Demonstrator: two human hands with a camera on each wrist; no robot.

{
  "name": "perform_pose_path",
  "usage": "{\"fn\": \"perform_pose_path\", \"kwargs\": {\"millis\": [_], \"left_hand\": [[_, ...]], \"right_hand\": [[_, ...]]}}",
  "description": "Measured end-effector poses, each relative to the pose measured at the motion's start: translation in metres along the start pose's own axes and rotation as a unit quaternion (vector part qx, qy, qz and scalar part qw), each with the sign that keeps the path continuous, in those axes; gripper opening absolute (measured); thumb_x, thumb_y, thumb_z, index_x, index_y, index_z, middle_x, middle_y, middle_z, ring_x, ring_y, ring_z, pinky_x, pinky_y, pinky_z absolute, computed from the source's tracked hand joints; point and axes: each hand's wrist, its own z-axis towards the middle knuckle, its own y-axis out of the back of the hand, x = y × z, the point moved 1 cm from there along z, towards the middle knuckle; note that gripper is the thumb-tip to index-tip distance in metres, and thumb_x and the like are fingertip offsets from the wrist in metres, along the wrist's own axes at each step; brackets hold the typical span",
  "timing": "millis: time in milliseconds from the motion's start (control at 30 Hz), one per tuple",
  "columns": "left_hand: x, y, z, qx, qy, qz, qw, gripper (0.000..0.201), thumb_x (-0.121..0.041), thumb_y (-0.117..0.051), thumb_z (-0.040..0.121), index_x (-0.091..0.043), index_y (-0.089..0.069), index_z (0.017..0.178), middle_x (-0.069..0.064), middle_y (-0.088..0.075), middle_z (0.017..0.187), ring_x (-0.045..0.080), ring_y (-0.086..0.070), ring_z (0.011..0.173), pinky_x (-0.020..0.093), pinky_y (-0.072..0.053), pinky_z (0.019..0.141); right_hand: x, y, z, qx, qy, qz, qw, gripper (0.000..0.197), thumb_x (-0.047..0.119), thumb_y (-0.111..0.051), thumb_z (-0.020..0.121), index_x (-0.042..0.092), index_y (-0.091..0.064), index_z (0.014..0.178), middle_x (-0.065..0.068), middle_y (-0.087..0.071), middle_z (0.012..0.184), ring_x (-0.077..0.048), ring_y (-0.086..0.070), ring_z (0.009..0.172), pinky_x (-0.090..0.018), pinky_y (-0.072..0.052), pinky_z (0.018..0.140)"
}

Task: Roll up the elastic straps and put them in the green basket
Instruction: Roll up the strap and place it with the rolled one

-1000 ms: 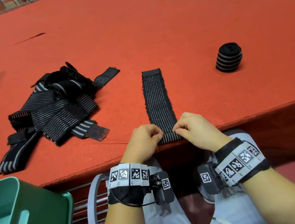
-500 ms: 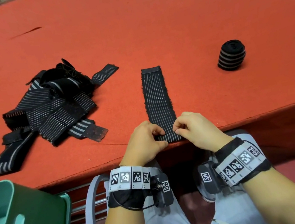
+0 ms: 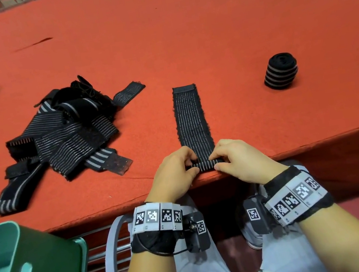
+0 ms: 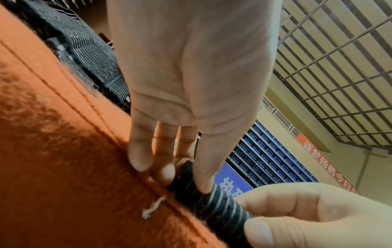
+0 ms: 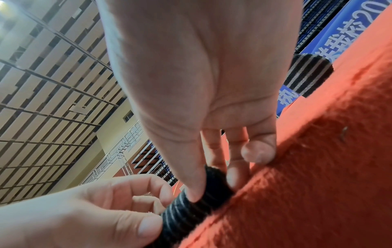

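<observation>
Table: broad flat top covered in orange-red felt with a short fuzzy nap; a stitched seam runs along its near edge, where a small white thread lies loose.

Basket: green moulded plastic, smooth walls, rounded rim, one slot handle; it stands off the table at 8 o'clock from the hands, below the table edge.

Pile: unrolled elastic straps, black ribbed weave with thin pale lengthwise stripes, tangled on the felt at 10 o'clock from the hands; a rough hook-patch tab sticks out at its near side.

Strap: one flat woven band, black with fine pale lines and fraying edges, laid on the felt at the centre. Its long axis runs from 12 to 6 o'clock, the far end squared off with a plain black hem, the near end turned over into a tight narrow cylinder lying crosswise, 9 to 3 o'clock, just inside the table edge.

Roll: a finished strap, squat cylinder standing on end, black with grey bands, at 2 o'clock and well apart from the hands.

Left hand: thumb and curled fingers pinch the left end of the strap's rolled part.

Right hand: thumb and curled fingers pinch its right end; the little finger rests on the felt.
</observation>
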Motion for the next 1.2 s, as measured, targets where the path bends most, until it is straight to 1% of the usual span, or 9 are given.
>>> {"fn": "perform_pose_path", "kwargs": {"millis": [67, 233, 433, 600, 700, 800, 1000, 1133, 1200], "left_hand": [[0.001, 0.001, 0.003, 0.003, 0.006, -0.010, 1.000, 0.021, -0.021, -0.071, 0.083, -0.032, -0.055, 0.091, -0.011, -0.061, 0.083, 0.011, -0.059, 0.082, 0.042, -0.050, 0.081], [0.002, 0.003, 0.010, 0.009, 0.021, -0.025, 0.999, 0.013, -0.021, -0.068, 0.085, -0.028, -0.058, 0.085, -0.008, -0.062, 0.076, 0.010, -0.060, 0.074, 0.037, -0.051, 0.076], [0.000, 0.006, 0.016, 0.008, 0.006, -0.007, 1.000, 0.013, -0.017, -0.065, 0.089, -0.028, -0.059, 0.083, -0.005, -0.056, 0.088, 0.010, -0.053, 0.084, 0.030, -0.042, 0.080], [-0.001, 0.005, 0.019, 0.024, -0.011, -0.020, 0.999, 0.014, -0.015, -0.064, 0.088, -0.028, -0.059, 0.089, -0.006, -0.058, 0.090, 0.011, -0.055, 0.087, 0.031, -0.044, 0.083], [0.000, 0.005, 0.020, 0.029, -0.008, -0.025, 0.999, 0.014, -0.014, -0.065, 0.087, -0.027, -0.060, 0.090, -0.005, -0.059, 0.091, 0.012, -0.055, 0.087, 0.032, -0.045, 0.084], [0.002, 0.003, 0.021, 0.013, -0.001, -0.035, 0.999, 0.017, -0.014, -0.066, 0.087, -0.029, -0.059, 0.089, -0.005, -0.058, 0.088, 0.013, -0.054, 0.087, 0.034, -0.045, 0.084], [0.003, 0.000, 0.020, -0.022, -0.003, -0.026, 0.999, 0.012, -0.020, -0.070, 0.086, -0.031, -0.065, 0.085, -0.009, -0.051, 0.087, 0.011, -0.053, 0.086, 0.032, -0.044, 0.083], [0.005, 0.002, 0.018, 0.000, 0.007, 0.005, 1.000, 0.030, -0.024, -0.083, 0.071, -0.033, -0.067, 0.094, -0.013, -0.046, 0.091, 0.010, -0.053, 0.092, 0.033, -0.046, 0.087], [0.004, 0.003, 0.018, -0.003, 0.010, 0.023, 1.000, 0.031, -0.021, -0.082, 0.072, -0.033, -0.067, 0.097, -0.014, -0.046, 0.093, 0.011, -0.054, 0.094, 0.035, -0.047, 0.088]], "right_hand": [[0.000, 0.002, 0.002, -0.004, -0.005, 0.011, 1.000, 0.021, 0.023, -0.069, 0.089, 0.022, -0.071, 0.110, 0.008, -0.062, 0.101, -0.013, -0.057, 0.096, -0.037, -0.048, 0.090], [0.001, 0.006, 0.009, -0.008, -0.036, 0.045, 0.998, 0.012, 0.020, -0.067, 0.090, 0.023, -0.060, 0.099, 0.012, -0.056, 0.076, -0.009, -0.054, 0.073, -0.034, -0.048, 0.074], [-0.002, 0.002, 0.020, -0.007, -0.022, 0.027, 0.999, 0.004, 0.019, -0.066, 0.090, 0.021, -0.064, 0.093, 0.008, -0.052, 0.090, -0.011, -0.051, 0.088, -0.030, -0.042, 0.081], [0.000, -0.001, 0.023, -0.006, -0.006, 0.016, 1.000, 0.011, 0.013, -0.063, 0.092, 0.018, -0.065, 0.101, 0.007, -0.055, 0.096, -0.012, -0.051, 0.094, -0.030, -0.041, 0.086], [0.001, 0.000, 0.023, -0.004, -0.007, 0.023, 1.000, 0.015, 0.012, -0.061, 0.093, 0.020, -0.061, 0.106, 0.010, -0.054, 0.097, -0.005, -0.048, 0.087, -0.026, -0.037, 0.080], [-0.001, -0.002, 0.024, -0.013, -0.015, 0.033, 0.999, 0.014, 0.012, -0.061, 0.091, 0.022, -0.057, 0.100, 0.013, -0.051, 0.093, 0.002, -0.043, 0.075, -0.025, -0.034, 0.075], [-0.004, -0.006, 0.028, -0.043, -0.026, 0.036, 0.998, 0.007, 0.014, -0.064, 0.092, 0.019, -0.067, 0.090, 0.006, -0.051, 0.093, -0.012, -0.052, 0.091, -0.029, -0.040, 0.084], [-0.004, -0.003, 0.027, -0.033, -0.018, 0.031, 0.999, 0.008, 0.017, -0.069, 0.089, 0.020, -0.072, 0.095, 0.006, -0.052, 0.096, -0.006, -0.050, 0.083, -0.026, -0.040, 0.082], [-0.004, 0.000, 0.026, -0.010, -0.007, 0.023, 1.000, 0.016, 0.019, -0.075, 0.083, 0.021, -0.071, 0.099, 0.006, -0.051, 0.098, 0.000, -0.047, 0.076, -0.024, -0.041, 0.079]]}}
